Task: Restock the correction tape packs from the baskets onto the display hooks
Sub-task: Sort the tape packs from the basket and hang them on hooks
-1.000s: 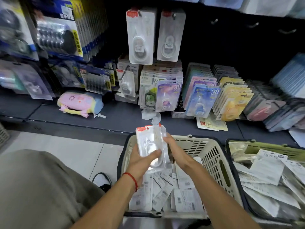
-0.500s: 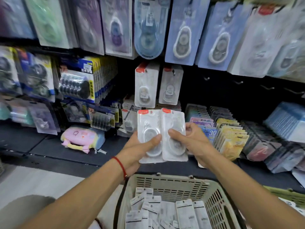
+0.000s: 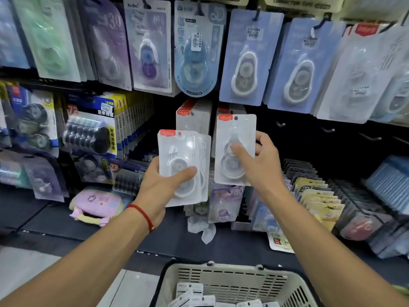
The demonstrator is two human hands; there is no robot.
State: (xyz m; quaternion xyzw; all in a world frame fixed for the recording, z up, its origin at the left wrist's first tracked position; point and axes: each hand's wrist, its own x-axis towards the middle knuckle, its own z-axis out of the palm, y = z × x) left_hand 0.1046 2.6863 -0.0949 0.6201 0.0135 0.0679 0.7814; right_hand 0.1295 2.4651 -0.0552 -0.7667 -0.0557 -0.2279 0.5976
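**Glossy blisters, matt shelf, slotted plastic basket**

I'm looking at the single pack (image 3: pixel 235 149) in my right hand (image 3: pixel 257 165): clear glossy plastic blister over a white card, a red printed paper label at its top. The packs (image 3: pixel 182 167) in my left hand (image 3: pixel 162 185) have the same shiny, smooth shell, catching glare. On that wrist sits a red cord bracelet (image 3: pixel 142 214), thread-like and matt. The basket (image 3: pixel 232 280) below is cream moulded plastic, matt, with slotted walls. The blue hanging cards (image 3: pixel 250 56) look like matt card under glossy bubbles, though blur makes that uncertain. The shelf (image 3: pixel 55 220) reads dark and matt. The pink pouch (image 3: pixel 95 207) seems soft, smooth fabric.
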